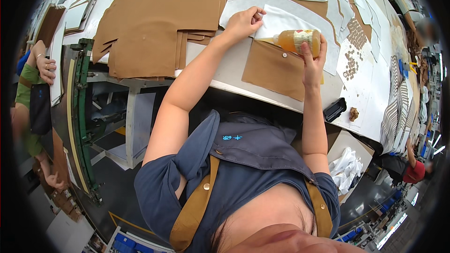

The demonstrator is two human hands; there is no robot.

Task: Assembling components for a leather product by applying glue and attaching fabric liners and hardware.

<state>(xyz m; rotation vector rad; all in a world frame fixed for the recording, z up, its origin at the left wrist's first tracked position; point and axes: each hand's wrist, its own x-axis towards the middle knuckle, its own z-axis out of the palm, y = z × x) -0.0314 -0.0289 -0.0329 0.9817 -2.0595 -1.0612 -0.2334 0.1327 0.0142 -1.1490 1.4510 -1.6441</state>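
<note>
Brown cut pieces (154,28) are lying stacked at the table's (234,72) left. Beside them, the left hand (243,22) is pinching a white sheet's (290,23) edge. Rightward, the right hand (313,61) is gripping an amber glue bottle (297,41), tipped sideways over a brown flap piece (276,68).

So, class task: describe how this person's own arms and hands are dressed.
Both forearms are bare, with no gloves on the left hand or the right hand. Short dark blue sleeves end above the elbow. No rings or watch are visible.

Amber bottle (298,41), tan leather piece (276,69), prob. white liner (286,21).
</note>
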